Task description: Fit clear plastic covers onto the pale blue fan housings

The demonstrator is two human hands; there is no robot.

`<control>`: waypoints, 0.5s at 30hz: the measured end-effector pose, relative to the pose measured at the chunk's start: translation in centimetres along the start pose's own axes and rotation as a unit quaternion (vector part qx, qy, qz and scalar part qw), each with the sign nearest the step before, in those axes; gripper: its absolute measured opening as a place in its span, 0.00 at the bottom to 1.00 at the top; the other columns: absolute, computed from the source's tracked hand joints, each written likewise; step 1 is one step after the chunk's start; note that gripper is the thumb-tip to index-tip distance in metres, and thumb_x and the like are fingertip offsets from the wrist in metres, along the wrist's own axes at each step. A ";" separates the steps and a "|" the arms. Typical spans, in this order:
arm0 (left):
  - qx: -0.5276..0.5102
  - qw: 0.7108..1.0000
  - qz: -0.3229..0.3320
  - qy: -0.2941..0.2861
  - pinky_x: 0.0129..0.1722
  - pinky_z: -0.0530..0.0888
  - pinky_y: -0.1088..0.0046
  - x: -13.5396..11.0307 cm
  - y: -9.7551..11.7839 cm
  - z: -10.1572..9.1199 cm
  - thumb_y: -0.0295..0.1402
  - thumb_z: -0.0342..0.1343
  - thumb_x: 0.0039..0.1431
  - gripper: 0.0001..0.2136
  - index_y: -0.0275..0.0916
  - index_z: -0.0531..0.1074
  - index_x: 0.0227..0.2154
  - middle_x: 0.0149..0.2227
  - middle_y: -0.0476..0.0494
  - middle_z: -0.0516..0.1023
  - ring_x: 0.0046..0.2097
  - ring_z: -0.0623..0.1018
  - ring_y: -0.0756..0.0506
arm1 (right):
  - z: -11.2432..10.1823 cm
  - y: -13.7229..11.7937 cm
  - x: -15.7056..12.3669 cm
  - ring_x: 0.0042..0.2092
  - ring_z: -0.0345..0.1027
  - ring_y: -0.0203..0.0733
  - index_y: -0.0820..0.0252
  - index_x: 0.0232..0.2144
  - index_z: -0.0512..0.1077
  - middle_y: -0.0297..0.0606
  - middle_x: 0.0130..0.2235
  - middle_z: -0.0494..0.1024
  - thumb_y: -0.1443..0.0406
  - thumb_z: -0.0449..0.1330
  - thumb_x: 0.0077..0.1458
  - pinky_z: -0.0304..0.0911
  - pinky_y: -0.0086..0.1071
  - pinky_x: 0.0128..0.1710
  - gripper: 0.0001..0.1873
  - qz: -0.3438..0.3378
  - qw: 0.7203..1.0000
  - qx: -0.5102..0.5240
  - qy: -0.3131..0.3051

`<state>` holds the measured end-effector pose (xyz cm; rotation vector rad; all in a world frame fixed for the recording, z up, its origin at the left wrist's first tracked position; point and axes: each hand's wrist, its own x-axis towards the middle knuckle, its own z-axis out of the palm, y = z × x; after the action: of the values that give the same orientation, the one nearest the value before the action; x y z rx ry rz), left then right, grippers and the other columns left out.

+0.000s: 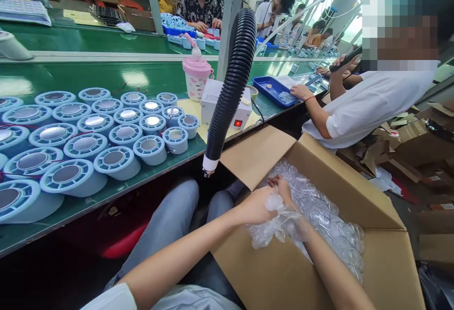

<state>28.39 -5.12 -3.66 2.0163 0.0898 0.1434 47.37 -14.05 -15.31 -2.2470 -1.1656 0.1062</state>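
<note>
My left hand [258, 204] is closed on a crumpled clear plastic bag [271, 229], which hangs over the near side of an open cardboard box [385, 258]. Just beyond it, my right hand [283, 188] reaches over the box with its fingers curled against the contents; what they grip is hidden. Clear, rounded plastic pieces [319, 206] fill the box, shiny and packed close together. The box stands at my right knee with its flaps spread.
Several light-blue round housings with silver centres [85, 143] stand in rows on the green bench [156, 76]. A black flexible hose [230, 83] hangs in front of a white switch box [213, 99]. A pink cup [197, 76] stands behind. A co-worker [376, 99] sits right beside a blue tray [275, 91].
</note>
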 end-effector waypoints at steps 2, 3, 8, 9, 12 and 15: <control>0.041 0.999 -0.024 0.006 0.40 0.71 0.64 0.2 -0.1 0.6 0.25 0.54 0.48 0.12 0.35 0.68 0.38 0.37 0.38 0.76 0.40 0.77 0.38 | -2.3 0.3 -0.9 0.34 0.69 0.37 0.62 0.32 0.71 0.34 0.33 0.74 0.55 0.55 0.61 0.66 0.35 0.37 0.16 -0.003 1.000 0.011 0.008; 0.059 0.997 -0.039 0.010 0.38 0.71 0.62 0.4 -0.1 1.0 0.26 0.54 0.48 0.15 0.34 0.68 0.41 0.36 0.36 0.77 0.38 0.77 0.36 | -3.5 0.3 -1.4 0.35 0.68 0.37 0.62 0.32 0.71 0.34 0.33 0.73 0.55 0.54 0.61 0.65 0.36 0.38 0.16 -0.006 1.000 0.016 0.013; 0.117 0.988 -0.092 0.028 0.38 0.72 0.60 2.1 0.1 2.4 0.33 0.57 0.50 0.26 0.33 0.63 0.53 0.38 0.30 0.78 0.40 0.78 0.31 | -8.7 -1.7 -4.2 0.32 0.67 0.41 0.59 0.27 0.75 0.37 0.29 0.74 0.55 0.54 0.59 0.61 0.36 0.34 0.17 -0.024 0.998 0.049 -0.016; 0.122 0.988 -0.096 0.028 0.38 0.72 0.60 2.6 0.0 2.6 0.36 0.59 0.49 0.25 0.33 0.66 0.51 0.38 0.30 0.78 0.40 0.78 0.31 | -9.3 -2.4 -4.6 0.32 0.67 0.43 0.58 0.27 0.76 0.38 0.28 0.74 0.55 0.55 0.58 0.61 0.36 0.34 0.16 -0.024 0.998 0.058 -0.029; 0.125 0.987 -0.095 0.031 0.37 0.71 0.63 3.8 -0.3 3.0 0.41 0.60 0.49 0.16 0.36 0.74 0.37 0.35 0.33 0.79 0.39 0.79 0.32 | -10.2 -3.8 -5.0 0.34 0.69 0.46 0.56 0.28 0.78 0.39 0.30 0.77 0.55 0.56 0.57 0.61 0.36 0.34 0.15 -0.006 0.995 0.085 -0.046; 0.121 0.988 -0.086 0.044 0.35 0.70 0.66 4.1 -0.9 3.1 0.35 0.54 0.54 0.08 0.36 0.75 0.28 0.31 0.37 0.78 0.36 0.79 0.36 | -9.6 -3.6 -3.4 0.34 0.71 0.43 0.58 0.36 0.77 0.38 0.32 0.78 0.53 0.55 0.58 0.63 0.34 0.33 0.18 0.032 0.991 0.120 -0.048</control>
<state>32.93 -6.94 -5.53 2.2321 0.3510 0.1151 45.88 -19.60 -6.18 -2.0844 -1.0693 0.3644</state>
